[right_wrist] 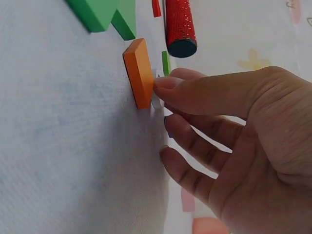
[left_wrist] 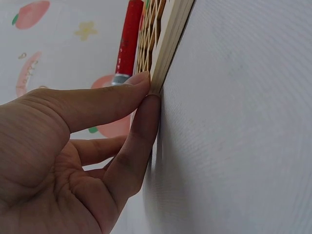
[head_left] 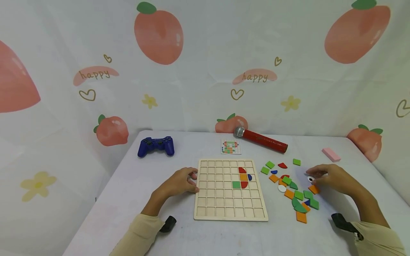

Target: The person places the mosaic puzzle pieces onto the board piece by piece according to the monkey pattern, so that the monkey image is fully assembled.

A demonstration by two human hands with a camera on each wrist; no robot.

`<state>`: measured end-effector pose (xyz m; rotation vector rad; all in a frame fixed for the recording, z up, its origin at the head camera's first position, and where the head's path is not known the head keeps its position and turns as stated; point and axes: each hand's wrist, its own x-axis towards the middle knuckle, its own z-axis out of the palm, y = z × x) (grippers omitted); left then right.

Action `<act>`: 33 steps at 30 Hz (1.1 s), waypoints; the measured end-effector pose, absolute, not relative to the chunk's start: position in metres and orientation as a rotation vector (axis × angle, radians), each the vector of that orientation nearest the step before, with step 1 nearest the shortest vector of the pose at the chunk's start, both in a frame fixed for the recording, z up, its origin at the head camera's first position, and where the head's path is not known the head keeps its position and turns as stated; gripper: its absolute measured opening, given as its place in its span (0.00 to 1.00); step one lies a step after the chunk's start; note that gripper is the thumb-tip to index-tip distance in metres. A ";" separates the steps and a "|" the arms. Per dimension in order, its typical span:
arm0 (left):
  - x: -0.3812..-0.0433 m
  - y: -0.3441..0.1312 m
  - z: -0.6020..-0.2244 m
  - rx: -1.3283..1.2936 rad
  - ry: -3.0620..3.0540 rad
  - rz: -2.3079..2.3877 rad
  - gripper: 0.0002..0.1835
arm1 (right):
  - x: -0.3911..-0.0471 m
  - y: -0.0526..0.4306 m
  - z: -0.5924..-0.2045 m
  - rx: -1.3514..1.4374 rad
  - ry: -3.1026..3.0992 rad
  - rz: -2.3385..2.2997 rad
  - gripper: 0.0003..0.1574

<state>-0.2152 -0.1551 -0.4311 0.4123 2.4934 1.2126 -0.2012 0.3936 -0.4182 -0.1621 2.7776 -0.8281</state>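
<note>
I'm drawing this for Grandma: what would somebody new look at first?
Probably the pale wooden grid board in the middle, with a few coloured tiles in its right half. Next might be the loose tiles scattered to its right and the red microphone lying beyond it. The big peaches printed on the cloth behind stand out too.

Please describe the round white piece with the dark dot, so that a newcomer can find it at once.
Start at the wooden grid board, then look right to the scattered coloured pieces. On their right side, the right hand touches a small round white piece. Its dark dot sets it apart from the plain white disc nearer the board and the orange piece beside it.
</note>
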 end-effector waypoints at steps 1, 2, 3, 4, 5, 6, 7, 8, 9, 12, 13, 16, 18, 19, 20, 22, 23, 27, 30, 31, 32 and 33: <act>-0.215 -0.155 -0.431 0.413 2.494 1.212 0.41 | -0.202 0.394 -0.418 -0.158 2.775 -0.828 0.24; -0.216 -0.155 -0.431 0.413 2.494 1.212 0.41 | -0.202 0.394 -0.418 -0.151 2.773 -0.824 0.24; -0.216 -0.155 -0.431 0.413 2.494 1.211 0.41 | -0.202 0.394 -0.418 -0.144 2.771 -0.820 0.24; -0.216 -0.155 -0.431 0.414 2.495 1.209 0.41 | -0.202 0.394 -0.418 -0.139 2.770 -0.816 0.23; -0.216 -0.155 -0.432 0.414 2.496 1.208 0.41 | -0.203 0.394 -0.418 -0.136 2.772 -0.812 0.23; -0.216 -0.155 -0.432 0.414 2.494 1.209 0.41 | -0.203 0.395 -0.418 -0.133 2.770 -0.810 0.23; -0.216 -0.155 -0.432 0.414 2.494 1.209 0.41 | -0.203 0.395 -0.418 -0.129 2.768 -0.810 0.23; -0.216 -0.155 -0.432 0.416 2.492 1.209 0.41 | -0.203 0.395 -0.418 -0.127 2.764 -0.809 0.23; -0.216 -0.155 -0.432 0.417 2.491 1.209 0.41 | -0.203 0.396 -0.418 -0.128 2.761 -0.811 0.23; -0.216 -0.156 -0.433 0.418 2.486 1.209 0.41 | -0.203 0.398 -0.420 -0.132 2.751 -0.821 0.23; -0.216 -0.156 -0.433 0.420 2.487 1.209 0.41 | -0.203 0.398 -0.420 -0.135 2.750 -0.822 0.23; -0.216 -0.156 -0.432 0.428 2.489 1.210 0.41 | -0.204 0.399 -0.420 -0.151 2.761 -0.815 0.23; -0.216 -0.156 -0.432 0.432 2.490 1.210 0.41 | -0.204 0.399 -0.420 -0.153 2.771 -0.803 0.24; -0.216 -0.156 -0.432 0.435 2.491 1.208 0.40 | -0.204 0.399 -0.420 -0.151 2.775 -0.798 0.24; -0.216 -0.156 -0.432 0.435 2.491 1.207 0.40 | -0.204 0.399 -0.420 -0.147 2.779 -0.792 0.25; -0.217 -0.155 -0.432 0.431 2.492 1.204 0.40 | -0.203 0.397 -0.420 -0.130 2.788 -0.778 0.27; -0.217 -0.155 -0.432 0.428 2.492 1.203 0.40 | -0.203 0.396 -0.420 -0.130 2.788 -0.777 0.27; -0.216 -0.155 -0.431 0.415 2.495 1.200 0.40 | -0.203 0.389 -0.417 -0.128 2.786 -0.794 0.26; -0.216 -0.154 -0.430 0.411 2.500 1.195 0.40 | -0.203 0.380 -0.414 -0.146 2.783 -0.822 0.26; -0.215 -0.154 -0.429 0.411 2.501 1.194 0.40 | -0.203 0.377 -0.414 -0.153 2.780 -0.830 0.26; -0.215 -0.154 -0.429 0.412 2.502 1.192 0.40 | -0.203 0.373 -0.413 -0.158 2.781 -0.832 0.26; -0.215 -0.154 -0.429 0.414 2.503 1.191 0.40 | -0.203 0.370 -0.413 -0.171 2.782 -0.833 0.26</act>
